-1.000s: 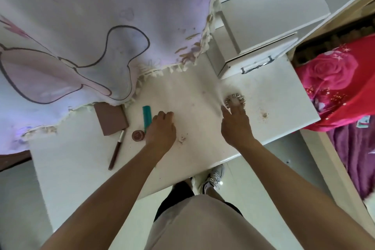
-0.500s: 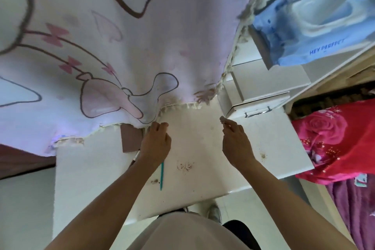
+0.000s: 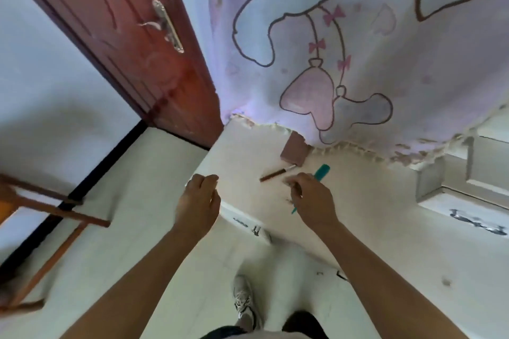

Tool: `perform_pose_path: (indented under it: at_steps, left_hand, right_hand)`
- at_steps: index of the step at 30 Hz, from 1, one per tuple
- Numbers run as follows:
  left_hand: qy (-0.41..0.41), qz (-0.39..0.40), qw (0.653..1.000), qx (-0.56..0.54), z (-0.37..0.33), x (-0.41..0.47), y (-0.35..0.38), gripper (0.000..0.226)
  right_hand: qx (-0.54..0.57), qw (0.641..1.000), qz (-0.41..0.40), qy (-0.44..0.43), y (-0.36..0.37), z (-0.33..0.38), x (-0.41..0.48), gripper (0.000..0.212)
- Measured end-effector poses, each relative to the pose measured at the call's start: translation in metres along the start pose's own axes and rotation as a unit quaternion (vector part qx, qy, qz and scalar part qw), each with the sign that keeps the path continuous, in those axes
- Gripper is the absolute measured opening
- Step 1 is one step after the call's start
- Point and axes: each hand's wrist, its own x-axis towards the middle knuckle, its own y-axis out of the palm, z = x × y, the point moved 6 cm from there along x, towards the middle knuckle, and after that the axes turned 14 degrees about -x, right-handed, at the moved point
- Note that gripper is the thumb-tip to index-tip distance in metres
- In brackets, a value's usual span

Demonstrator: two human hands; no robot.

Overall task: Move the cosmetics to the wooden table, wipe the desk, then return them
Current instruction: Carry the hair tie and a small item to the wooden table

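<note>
On the flat white desk point(image 3: 358, 217), near its corner: a small square brown box point(image 3: 294, 150), partly tucked under the edge of a pale hanging cloth with a cartoon drawing point(image 3: 358, 49). Just beside the box, a thin brown makeup pencil point(image 3: 276, 173). Near that, a long teal plastic stick with a skinny tail point(image 3: 321, 172).

Left hand point(image 3: 199, 201): off the desk corner, over the floor, fingers curled in. Cannot tell whether holding anything.

Right hand point(image 3: 312, 201): over the middle of the teal stick, fingers bent, fingertips blurry. Cannot tell whether gripping the stick or only hanging above it.

Well apart on the left, part of a brown wooden frame point(image 3: 55, 210), maybe the wooden table for the makeup.

Probably all light and hard.
- **Pencil:** thin and round, likely to roll, so best pinched in the middle.
- **Teal stick:** best taken by the wide end, not the skinny tail, which looks bendy.
- **Box:** slide out from under the cloth first, then grip by two sides. Maybe breakable inside, so no dropping.

Small enough to carry a few together, but easy to let slip.
</note>
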Motion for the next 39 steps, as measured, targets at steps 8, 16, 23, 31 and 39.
perform_pose_path:
  at_steps: [8, 16, 23, 31, 39]
  left_hand:
    - [-0.095, -0.189, 0.977, -0.006, 0.123, -0.101, -0.165, 0.025]
    - [-0.098, -0.287, 0.952, 0.032, 0.266, -0.217, -0.333, 0.024]
    - [-0.149, -0.355, 0.922, 0.047, 0.367, -0.297, -0.444, 0.021]
    - [-0.242, -0.432, 0.869, -0.005, 0.488, -0.345, -0.509, 0.022]
    - [-0.302, -0.445, 0.842, -0.025, 0.647, -0.294, -0.579, 0.027]
  right_hand:
    - [0.058, 0.980, 0.041, -0.188, 0.042, 0.223, -0.018, 0.031]
    - [0.086, 0.941, 0.081, -0.317, 0.112, 0.481, -0.077, 0.032]
    - [0.098, 0.902, 0.097, -0.408, 0.167, 0.658, -0.129, 0.028]
    - [0.091, 0.856, 0.131, -0.491, 0.244, 0.807, -0.147, 0.021]
    - [0.149, 0.838, 0.153, -0.503, 0.343, 0.953, -0.098, 0.018]
